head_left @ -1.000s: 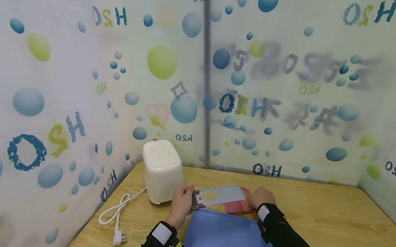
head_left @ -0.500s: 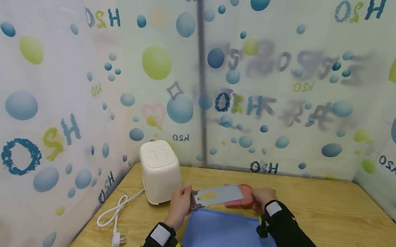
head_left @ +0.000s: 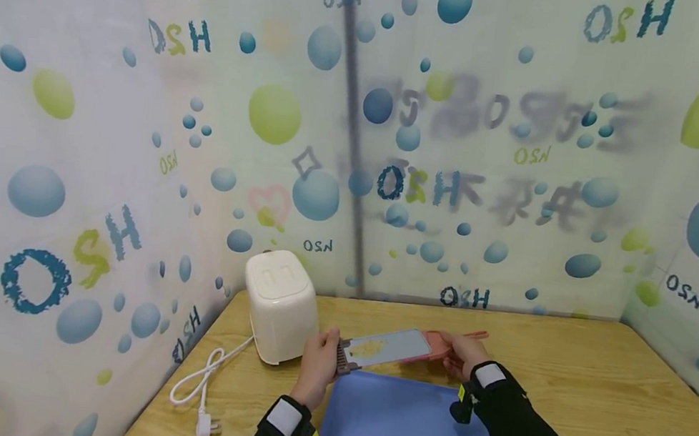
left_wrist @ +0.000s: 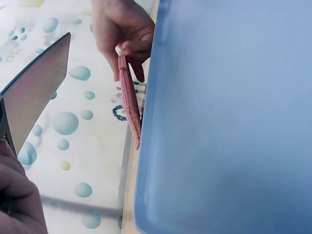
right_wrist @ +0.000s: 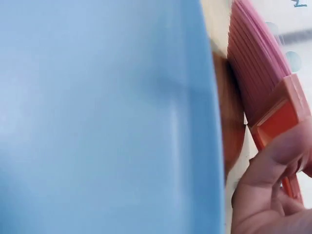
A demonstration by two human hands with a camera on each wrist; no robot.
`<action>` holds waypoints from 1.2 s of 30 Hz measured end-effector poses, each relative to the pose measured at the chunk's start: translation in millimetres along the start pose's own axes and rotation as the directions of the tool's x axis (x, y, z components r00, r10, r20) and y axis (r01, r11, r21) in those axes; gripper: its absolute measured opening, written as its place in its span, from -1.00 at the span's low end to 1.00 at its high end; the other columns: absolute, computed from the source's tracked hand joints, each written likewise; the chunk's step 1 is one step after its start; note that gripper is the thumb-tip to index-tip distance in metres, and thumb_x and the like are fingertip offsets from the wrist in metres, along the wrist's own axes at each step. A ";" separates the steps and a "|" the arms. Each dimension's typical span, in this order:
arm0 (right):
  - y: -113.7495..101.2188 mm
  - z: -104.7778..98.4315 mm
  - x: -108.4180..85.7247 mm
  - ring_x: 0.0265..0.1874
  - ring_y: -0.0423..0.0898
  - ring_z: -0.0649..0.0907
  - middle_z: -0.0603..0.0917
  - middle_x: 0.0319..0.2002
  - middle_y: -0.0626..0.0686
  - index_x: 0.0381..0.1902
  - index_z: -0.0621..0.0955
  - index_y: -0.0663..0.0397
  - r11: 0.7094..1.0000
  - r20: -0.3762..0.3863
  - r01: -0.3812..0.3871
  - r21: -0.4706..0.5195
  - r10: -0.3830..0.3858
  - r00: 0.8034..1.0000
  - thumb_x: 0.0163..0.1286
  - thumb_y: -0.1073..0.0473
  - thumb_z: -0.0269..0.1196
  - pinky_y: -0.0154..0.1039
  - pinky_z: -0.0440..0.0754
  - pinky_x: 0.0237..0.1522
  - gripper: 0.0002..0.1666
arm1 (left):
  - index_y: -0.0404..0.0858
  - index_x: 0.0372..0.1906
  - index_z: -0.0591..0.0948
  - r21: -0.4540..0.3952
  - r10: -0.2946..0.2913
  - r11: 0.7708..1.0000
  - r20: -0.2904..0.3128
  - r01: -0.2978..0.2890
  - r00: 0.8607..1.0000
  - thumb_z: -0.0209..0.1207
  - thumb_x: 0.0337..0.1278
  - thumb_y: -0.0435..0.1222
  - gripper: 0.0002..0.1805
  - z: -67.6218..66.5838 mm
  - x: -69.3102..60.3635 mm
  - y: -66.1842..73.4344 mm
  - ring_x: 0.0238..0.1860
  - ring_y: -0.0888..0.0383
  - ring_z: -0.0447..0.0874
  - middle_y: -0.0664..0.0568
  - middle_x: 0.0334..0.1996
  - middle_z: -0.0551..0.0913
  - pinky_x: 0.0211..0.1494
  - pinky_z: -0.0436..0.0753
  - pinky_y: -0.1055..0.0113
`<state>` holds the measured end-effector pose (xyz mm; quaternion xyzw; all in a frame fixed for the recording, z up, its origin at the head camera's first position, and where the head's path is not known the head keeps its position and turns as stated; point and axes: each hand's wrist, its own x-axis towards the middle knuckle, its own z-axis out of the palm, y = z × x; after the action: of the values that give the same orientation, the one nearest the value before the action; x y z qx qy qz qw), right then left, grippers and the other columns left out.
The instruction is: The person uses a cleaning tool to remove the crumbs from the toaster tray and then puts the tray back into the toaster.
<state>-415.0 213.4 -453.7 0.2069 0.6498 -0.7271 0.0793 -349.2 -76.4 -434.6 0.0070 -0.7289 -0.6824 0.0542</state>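
Observation:
My left hand [head_left: 318, 364] grips a flat grey scraper-like dustpan [head_left: 392, 346] by its brown toothed end; yellowish crumbs lie on its face. In my right hand [head_left: 465, 355] is a red brush [head_left: 435, 344], held by its body, the handle pointing back to the right. In the head view the brush lies partly behind the dustpan's far end. Pink bristles [right_wrist: 253, 58] show in the right wrist view, beside the blue tray's edge. The left wrist view shows the dustpan [left_wrist: 41, 87] and the brush [left_wrist: 128, 97] apart.
A blue tray [head_left: 410, 426] lies on the wooden table [head_left: 602, 391] in front of both hands. At the left stands a white toaster-like appliance [head_left: 282, 307], with its white cord and plug [head_left: 206, 426] beside it. Printed curtains surround the table.
My right hand has turned the brush, so its handle now shows beyond the hand and its bristles are mostly behind the dustpan. The left hand keeps its grip, nearly still.

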 end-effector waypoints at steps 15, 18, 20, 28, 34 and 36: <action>-0.7 -6.7 -3.4 -0.71 -0.18 0.58 0.60 -0.66 -0.03 -0.07 0.57 0.44 0.965 -0.026 0.228 -0.126 -0.233 0.972 0.54 0.09 0.12 -0.34 0.59 -0.58 -0.59 | -0.36 -0.09 0.62 -0.006 -0.014 1.000 0.005 0.014 1.000 -0.10 0.64 -0.03 -0.51 1.1 -0.3 3.5 -0.58 0.26 0.47 0.05 -0.46 0.58 -0.58 0.39 0.44; -6.1 -10.4 -5.9 -0.69 -0.18 0.59 0.60 -0.65 -0.03 -0.08 0.54 0.44 0.939 -0.042 0.290 -0.186 -0.302 0.952 0.55 0.08 0.11 -0.32 0.63 -0.57 -0.58 | -0.37 -0.06 0.62 -0.002 -0.016 1.000 0.003 0.016 1.000 -0.10 0.64 -0.02 -0.51 2.1 0.2 2.2 -0.57 0.25 0.47 0.04 -0.45 0.59 -0.58 0.40 0.43; -11.6 -11.7 -10.3 -0.69 -0.18 0.58 0.58 -0.64 -0.03 -0.09 0.53 0.44 0.926 -0.047 0.315 -0.207 -0.331 0.942 0.56 0.06 0.09 -0.32 0.63 -0.56 -0.58 | -0.37 -0.04 0.62 0.001 -0.019 1.000 0.000 0.019 1.000 -0.10 0.64 -0.03 -0.51 2.8 1.0 2.5 -0.57 0.25 0.48 0.03 -0.44 0.61 -0.58 0.40 0.43; -38.8 -15.3 -31.2 -0.74 -0.23 0.59 0.58 -0.69 -0.04 -0.06 0.53 0.41 0.871 -0.049 0.423 -0.251 -0.448 0.893 0.56 0.04 0.10 -0.30 0.66 -0.58 -0.57 | -0.40 0.02 0.62 -0.003 -0.011 1.000 0.015 0.011 1.000 -0.08 0.63 -0.05 -0.52 4.1 1.6 7.7 -0.54 0.25 0.54 -0.01 -0.38 0.67 -0.57 0.42 0.44; -58.0 -14.5 -55.4 -0.75 -0.21 0.60 0.59 -0.69 -0.02 -0.14 0.57 0.45 0.816 -0.019 0.495 -0.299 -0.524 0.852 0.58 0.07 0.09 -0.28 0.67 -0.58 -0.56 | -0.39 -0.02 0.61 0.001 -0.017 1.000 0.034 0.017 0.999 -0.08 0.63 -0.04 -0.53 3.4 -1.5 4.6 -0.58 0.24 0.48 0.03 -0.46 0.58 -0.58 0.40 0.43; -63.9 -13.3 -63.8 -0.76 -0.21 0.59 0.58 -0.70 -0.01 -0.15 0.58 0.47 0.797 -0.008 0.520 -0.307 -0.548 0.836 0.58 0.07 0.08 -0.28 0.66 -0.59 -0.55 | -0.39 -0.03 0.60 -0.006 -0.018 1.000 0.040 0.019 0.999 -0.09 0.63 -0.03 -0.52 3.1 -3.0 2.7 -0.59 0.24 0.44 0.04 -0.48 0.53 -0.59 0.39 0.43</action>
<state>-379.4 225.7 -370.6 0.0360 0.7849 -0.6046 -0.1307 -346.3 -72.9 -432.3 0.0001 -0.7276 -0.6852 0.0335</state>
